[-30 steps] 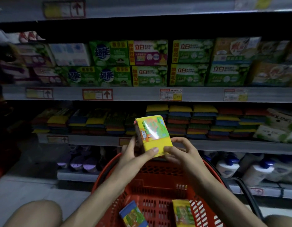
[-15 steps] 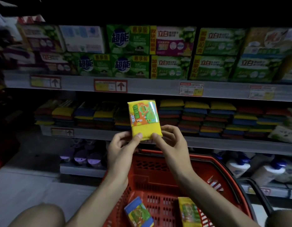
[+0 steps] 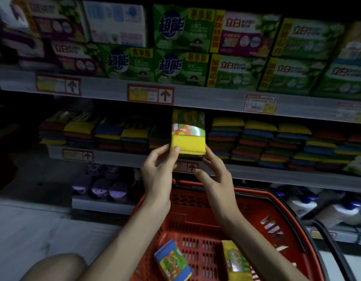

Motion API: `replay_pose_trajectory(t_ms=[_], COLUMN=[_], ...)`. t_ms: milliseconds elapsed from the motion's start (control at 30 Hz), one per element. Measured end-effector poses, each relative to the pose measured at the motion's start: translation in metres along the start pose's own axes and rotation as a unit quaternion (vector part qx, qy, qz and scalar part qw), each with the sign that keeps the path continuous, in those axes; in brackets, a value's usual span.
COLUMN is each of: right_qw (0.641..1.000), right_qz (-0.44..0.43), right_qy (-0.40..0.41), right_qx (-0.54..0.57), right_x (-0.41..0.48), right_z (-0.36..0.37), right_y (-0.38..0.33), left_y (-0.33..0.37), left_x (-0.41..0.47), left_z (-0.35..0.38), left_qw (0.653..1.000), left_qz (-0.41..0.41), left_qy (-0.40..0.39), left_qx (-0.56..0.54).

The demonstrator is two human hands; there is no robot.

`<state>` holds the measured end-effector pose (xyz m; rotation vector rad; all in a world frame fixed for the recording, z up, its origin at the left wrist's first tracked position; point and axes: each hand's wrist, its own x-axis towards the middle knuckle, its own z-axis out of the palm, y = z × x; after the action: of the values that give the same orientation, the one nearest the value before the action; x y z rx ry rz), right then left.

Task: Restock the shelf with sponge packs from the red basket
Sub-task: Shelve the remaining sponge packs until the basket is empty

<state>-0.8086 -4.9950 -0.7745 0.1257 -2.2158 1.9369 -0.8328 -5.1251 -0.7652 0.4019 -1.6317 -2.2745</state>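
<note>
Restocking step: by the look of it, one sponge pack [image 3: 188, 134] is being brought to the sponge shelf [image 3: 114, 157] and is not yet set down.
Sponge pack: held upright in both hands, yellow end down and printed band across its middle, level with the shelf's front edge. Its top reaches just under the front edge of the shelf above.
Left hand [image 3: 157, 175]: pinches the pack's lower left corner, thumb on the yellow face, fingers behind it.
Right hand [image 3: 216, 177]: holds the lower right corner with its fingertips; the thumb stands off the pack, below it.
Shelf: carries rows of stacked sponges [image 3: 256, 138] along its front edge, left and right of the held pack. What lies straight behind the pack is hidden and dark, so an open slot there is only a guess.
Red basket [image 3: 276, 199]: sits below the hands, near the person's knees. A blue-topped pack [image 3: 172, 260] and a yellow pack [image 3: 235, 258] lie on its floor, a little apart.
Soap boxes [image 3: 181, 37]: fill the shelf above and play no part.
Progress: at least two packs are left in the basket, so the job is well short of done.
Next move: probably pushing the pack forward past the front edge, then laying it to match the neighbouring stacks before the fingers let go.
Care: the room under the upper shelf looks tight, so the pack may need tipping flat to go in.
</note>
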Motion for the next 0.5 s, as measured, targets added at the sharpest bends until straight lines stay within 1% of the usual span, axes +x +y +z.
replay_pose_trajectory(t_ms=[100, 200, 400, 500], right_qw=[0.997, 0.989, 0.989, 0.99], right_qz=[0.027, 0.06, 0.069, 0.08], right_qy=[0.016, 0.027, 0.027, 0.026], right_qx=[0.067, 0.133, 0.131, 0.116], right_x=[0.005, 0.011, 0.02, 0.026], right_z=[0.003, 0.003, 0.004, 0.004], right_y=[0.001, -0.002, -0.007, -0.009], left_y=[-0.001, -0.001, 0.001, 0.001], left_x=[0.005, 0.008, 0.014, 0.018], left_z=[0.003, 0.006, 0.011, 0.015], left_qw=[0.999, 0.999, 1.0, 0.999], left_qz=[0.02, 0.013, 0.006, 0.003], left_qy=[-0.025, -0.03, -0.02, -0.029], left_qx=[0.023, 0.026, 0.022, 0.033])
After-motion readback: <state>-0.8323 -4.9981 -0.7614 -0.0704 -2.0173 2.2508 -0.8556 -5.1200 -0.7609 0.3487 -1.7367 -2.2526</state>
